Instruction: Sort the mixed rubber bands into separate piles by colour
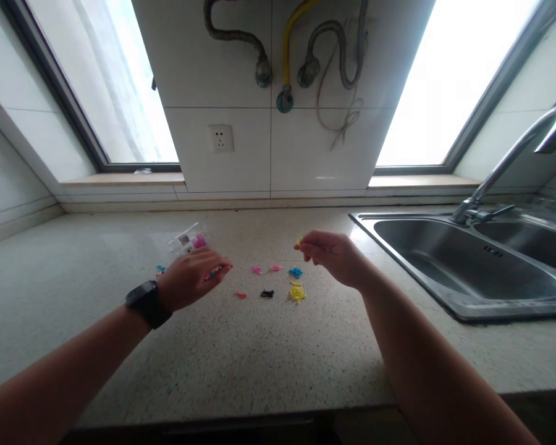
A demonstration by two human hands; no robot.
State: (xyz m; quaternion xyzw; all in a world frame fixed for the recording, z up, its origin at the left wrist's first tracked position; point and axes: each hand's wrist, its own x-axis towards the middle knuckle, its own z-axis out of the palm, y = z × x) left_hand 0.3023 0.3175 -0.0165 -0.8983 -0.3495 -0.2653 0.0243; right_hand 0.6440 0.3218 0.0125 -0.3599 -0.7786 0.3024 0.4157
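Observation:
My right hand (pixel 327 250) is raised a little over the counter, thumb and fingers pinching a small yellow band-like piece (pixel 299 242). Below it lie a yellow pile (pixel 297 293) and a blue pile (pixel 295 272) of similar pieces. My left hand (pixel 192 277), a black watch at its wrist, is curled around several small coloured pieces (pixel 214 272). Between my hands lie a black pile (pixel 267 294), a red pile (pixel 241 295) and two pink ones, the left (pixel 257 270) and the right (pixel 275 268). Behind my left hand, a clear plastic bag (pixel 185 238) holds something pink.
A speckled stone counter (pixel 259 371) bears all of this. To the right is a steel double sink (pixel 463 266) with a tall faucet (pixel 505 161). On the tiled back wall are a socket (pixel 221 138) and hoses (pixel 285 55). A few blue pieces (pixel 160 268) lie left of my left hand.

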